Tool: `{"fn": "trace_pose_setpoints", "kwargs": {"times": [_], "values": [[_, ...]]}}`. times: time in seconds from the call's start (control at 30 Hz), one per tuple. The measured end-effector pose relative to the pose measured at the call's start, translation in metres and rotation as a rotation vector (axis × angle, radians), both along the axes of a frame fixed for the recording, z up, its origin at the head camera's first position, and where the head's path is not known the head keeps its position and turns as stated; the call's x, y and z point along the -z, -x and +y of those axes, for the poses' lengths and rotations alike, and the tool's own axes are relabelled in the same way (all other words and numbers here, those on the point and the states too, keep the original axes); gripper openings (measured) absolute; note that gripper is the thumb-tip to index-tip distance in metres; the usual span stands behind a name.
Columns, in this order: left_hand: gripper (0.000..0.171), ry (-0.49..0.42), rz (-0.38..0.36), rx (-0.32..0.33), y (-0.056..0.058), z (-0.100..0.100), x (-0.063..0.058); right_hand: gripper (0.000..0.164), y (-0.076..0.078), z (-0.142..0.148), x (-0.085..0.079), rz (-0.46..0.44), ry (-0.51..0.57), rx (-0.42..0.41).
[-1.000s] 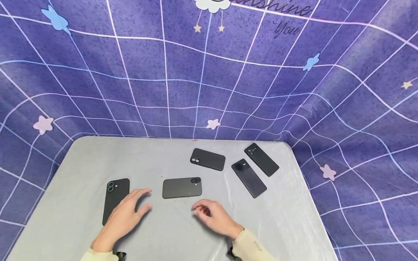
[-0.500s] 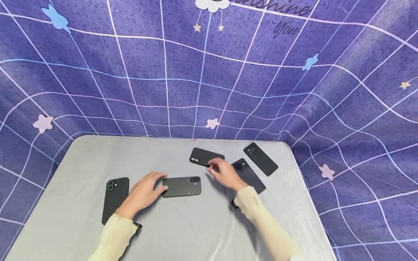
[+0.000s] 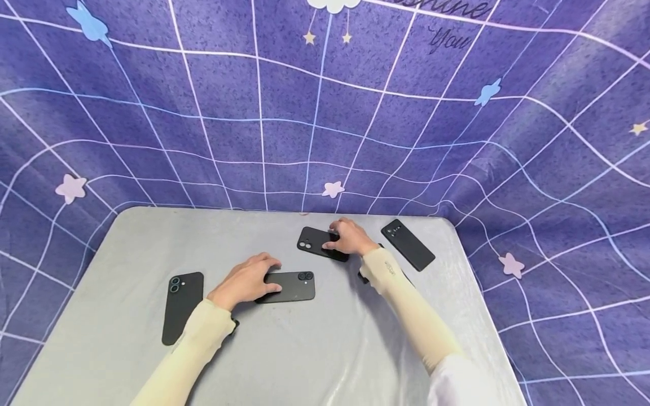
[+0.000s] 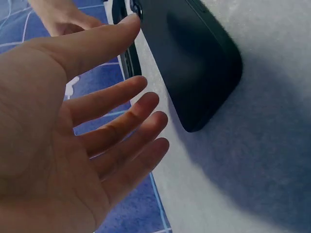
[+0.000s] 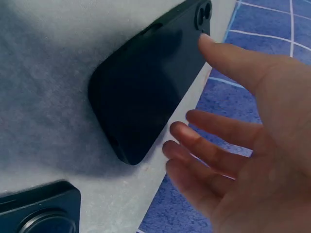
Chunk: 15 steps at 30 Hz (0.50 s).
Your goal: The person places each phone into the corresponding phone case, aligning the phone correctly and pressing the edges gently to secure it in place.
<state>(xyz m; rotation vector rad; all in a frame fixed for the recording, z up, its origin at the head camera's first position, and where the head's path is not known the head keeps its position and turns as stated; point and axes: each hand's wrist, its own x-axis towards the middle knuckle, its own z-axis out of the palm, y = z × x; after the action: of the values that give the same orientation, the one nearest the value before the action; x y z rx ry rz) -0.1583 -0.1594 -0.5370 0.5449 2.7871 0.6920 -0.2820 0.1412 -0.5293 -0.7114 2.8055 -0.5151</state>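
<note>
Around the left end of a dark grey phone, lying sideways in mid-table, my left hand has its thumb and fingers spread. In the left wrist view the fingers extend beside the phone with a gap. Farther back lies a black phone case with two camera holes. My right hand is over its right end, thumb toward the near side and fingers toward the far side. The right wrist view shows those fingers loosely bent and apart from the case.
A black phone lies left, beside the left sleeve. Another dark phone with a camera block lies at the back right. One with a round camera is mostly hidden under the right forearm. A purple grid curtain stands behind the table.
Both hands have moved forward from the near side: the left rightward to the grey phone's end, the right up to the back phone case. The phones and case stay in place.
</note>
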Motion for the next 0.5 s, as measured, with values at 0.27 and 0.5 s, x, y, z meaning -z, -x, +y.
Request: {"fn": "trace_pose_setpoints", "kwargs": {"times": [0.27, 0.5], "values": [[0.058, 0.05, 0.006, 0.054, 0.004, 0.009, 0.0, 0.062, 0.005, -0.009, 0.001, -0.051, -0.122, 0.059], [0.058, 0.07, 0.042, 0.072, 0.003, 0.012, 0.004, 0.055, 0.005, -0.014, -0.001, -0.063, -0.13, 0.093]]}}
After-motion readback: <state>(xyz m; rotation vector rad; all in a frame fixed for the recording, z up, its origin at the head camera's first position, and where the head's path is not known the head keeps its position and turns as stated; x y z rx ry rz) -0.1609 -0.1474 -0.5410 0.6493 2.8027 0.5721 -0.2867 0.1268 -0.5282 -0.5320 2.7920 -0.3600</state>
